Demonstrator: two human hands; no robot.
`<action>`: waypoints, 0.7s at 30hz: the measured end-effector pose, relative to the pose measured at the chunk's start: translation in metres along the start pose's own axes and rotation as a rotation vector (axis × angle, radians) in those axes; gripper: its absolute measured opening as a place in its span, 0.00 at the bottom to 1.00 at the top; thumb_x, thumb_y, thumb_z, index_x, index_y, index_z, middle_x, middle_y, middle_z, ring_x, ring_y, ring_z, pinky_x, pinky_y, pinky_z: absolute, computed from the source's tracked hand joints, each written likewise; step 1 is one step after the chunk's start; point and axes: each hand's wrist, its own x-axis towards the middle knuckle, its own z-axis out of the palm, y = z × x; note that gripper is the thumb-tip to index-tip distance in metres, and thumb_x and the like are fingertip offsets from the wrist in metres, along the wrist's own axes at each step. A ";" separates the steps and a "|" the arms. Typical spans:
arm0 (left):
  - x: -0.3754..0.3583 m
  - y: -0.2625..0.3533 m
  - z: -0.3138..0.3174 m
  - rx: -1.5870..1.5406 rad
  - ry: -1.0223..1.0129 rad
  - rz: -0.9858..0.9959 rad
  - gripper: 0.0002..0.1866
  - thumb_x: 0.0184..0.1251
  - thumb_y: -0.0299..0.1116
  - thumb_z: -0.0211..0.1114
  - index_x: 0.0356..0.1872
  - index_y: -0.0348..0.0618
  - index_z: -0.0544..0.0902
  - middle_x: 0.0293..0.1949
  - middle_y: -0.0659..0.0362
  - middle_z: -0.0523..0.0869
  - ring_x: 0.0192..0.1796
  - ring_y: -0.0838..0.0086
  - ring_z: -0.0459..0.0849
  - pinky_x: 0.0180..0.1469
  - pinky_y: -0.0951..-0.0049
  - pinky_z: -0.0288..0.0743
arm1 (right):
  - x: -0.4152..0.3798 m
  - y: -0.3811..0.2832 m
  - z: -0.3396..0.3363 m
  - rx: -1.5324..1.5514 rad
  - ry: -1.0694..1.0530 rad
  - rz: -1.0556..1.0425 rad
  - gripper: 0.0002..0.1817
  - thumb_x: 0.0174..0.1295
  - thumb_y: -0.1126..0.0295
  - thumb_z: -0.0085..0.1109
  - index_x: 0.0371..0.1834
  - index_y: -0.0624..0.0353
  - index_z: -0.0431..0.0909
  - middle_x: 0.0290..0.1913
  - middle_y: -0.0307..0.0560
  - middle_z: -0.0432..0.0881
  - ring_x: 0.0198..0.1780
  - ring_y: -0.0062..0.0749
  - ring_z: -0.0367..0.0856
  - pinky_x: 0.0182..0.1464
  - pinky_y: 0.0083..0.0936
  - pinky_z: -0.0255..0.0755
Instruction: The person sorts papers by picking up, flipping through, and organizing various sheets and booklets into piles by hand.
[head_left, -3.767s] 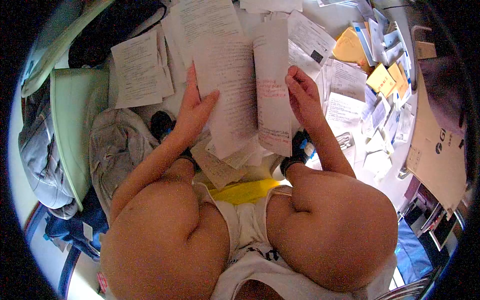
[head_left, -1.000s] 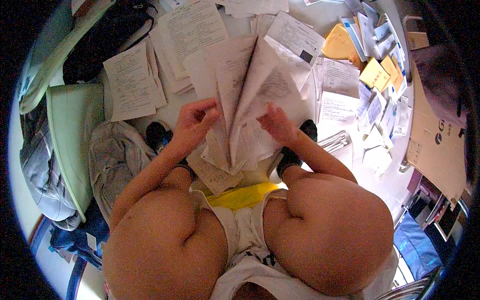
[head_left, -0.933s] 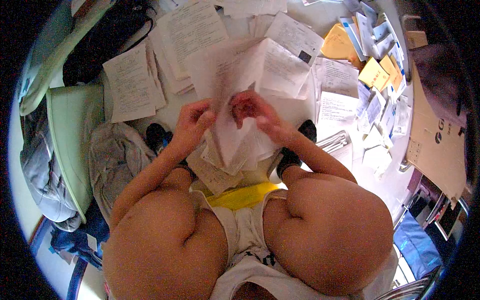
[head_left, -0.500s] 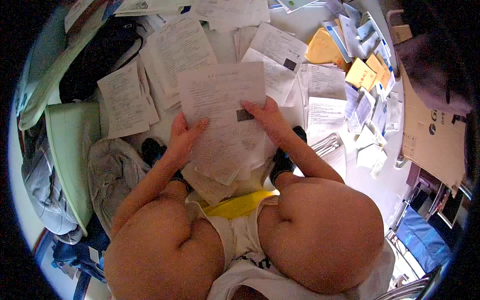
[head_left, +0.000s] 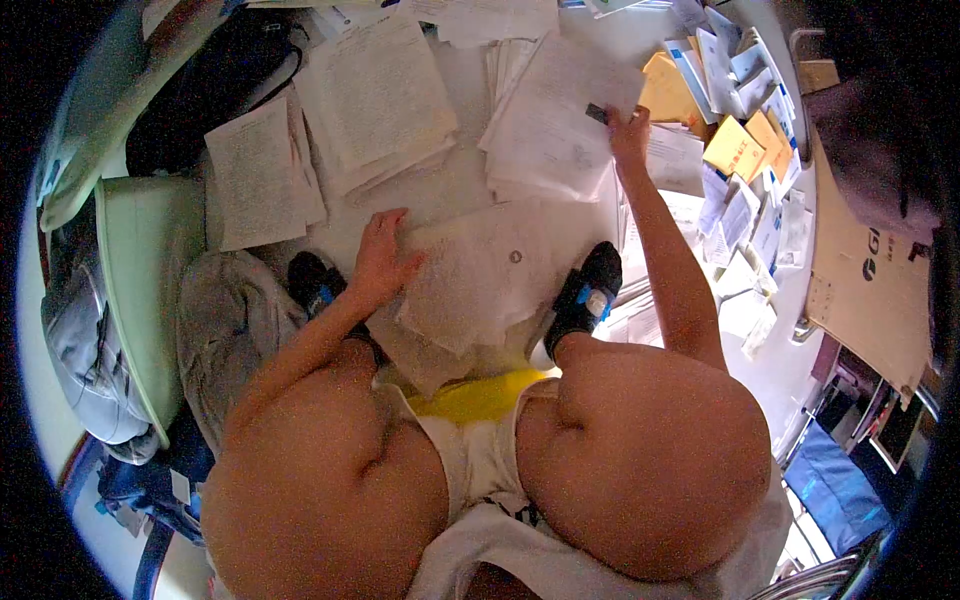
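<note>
My left hand [head_left: 381, 258] holds the edge of a stack of printed sheets [head_left: 490, 275] that rests between my feet, just beyond my knees. My right hand [head_left: 630, 130] is stretched far forward and grips the corner of a single printed sheet [head_left: 555, 120], which lies over a pile of papers on the pale floor. My black shoes show at either side of the stack, the left shoe [head_left: 315, 283] and the right shoe [head_left: 588, 297].
Paper piles cover the floor: one at top centre [head_left: 378, 95], one at left [head_left: 258, 170]. Yellow and white envelopes [head_left: 745, 140] spread at right beside a brown cardboard box [head_left: 872, 270]. A pale green lid [head_left: 140, 290], grey cloth [head_left: 225, 320] and a black bag [head_left: 215, 80] lie left.
The sheet that both hands held up has gone forward with my right hand onto the far pile. My left hand has dropped with the remaining stack toward my feet.
</note>
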 end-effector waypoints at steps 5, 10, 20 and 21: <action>0.002 -0.010 0.005 -0.047 -0.128 0.021 0.28 0.51 0.29 0.70 0.56 0.41 0.74 0.50 0.48 0.77 0.55 0.52 0.75 0.58 0.59 0.68 | -0.021 -0.015 -0.018 -0.349 0.047 -0.113 0.32 0.52 0.63 0.72 0.57 0.64 0.68 0.43 0.56 0.79 0.44 0.42 0.79 0.50 0.37 0.73; 0.003 -0.047 0.028 0.083 -0.329 -0.134 0.24 0.52 0.31 0.69 0.52 0.41 0.76 0.51 0.49 0.78 0.54 0.51 0.76 0.56 0.57 0.70 | -0.057 -0.036 -0.036 -0.329 -0.047 -0.020 0.37 0.52 0.55 0.71 0.59 0.65 0.66 0.54 0.56 0.72 0.57 0.54 0.68 0.58 0.46 0.65; 0.073 0.076 -0.084 0.293 -0.497 0.173 0.22 0.62 0.39 0.65 0.55 0.40 0.75 0.45 0.47 0.83 0.50 0.57 0.82 0.54 0.57 0.75 | -0.025 -0.076 -0.019 -0.485 -0.317 0.229 0.51 0.41 0.40 0.75 0.57 0.73 0.67 0.57 0.67 0.72 0.57 0.58 0.70 0.60 0.46 0.67; 0.092 0.096 -0.090 0.237 -0.645 -0.058 0.23 0.63 0.40 0.65 0.57 0.40 0.75 0.49 0.46 0.82 0.50 0.58 0.82 0.54 0.58 0.75 | -0.021 -0.056 -0.006 -0.539 -0.356 0.201 0.56 0.36 0.39 0.76 0.61 0.71 0.64 0.59 0.67 0.69 0.61 0.59 0.67 0.60 0.50 0.66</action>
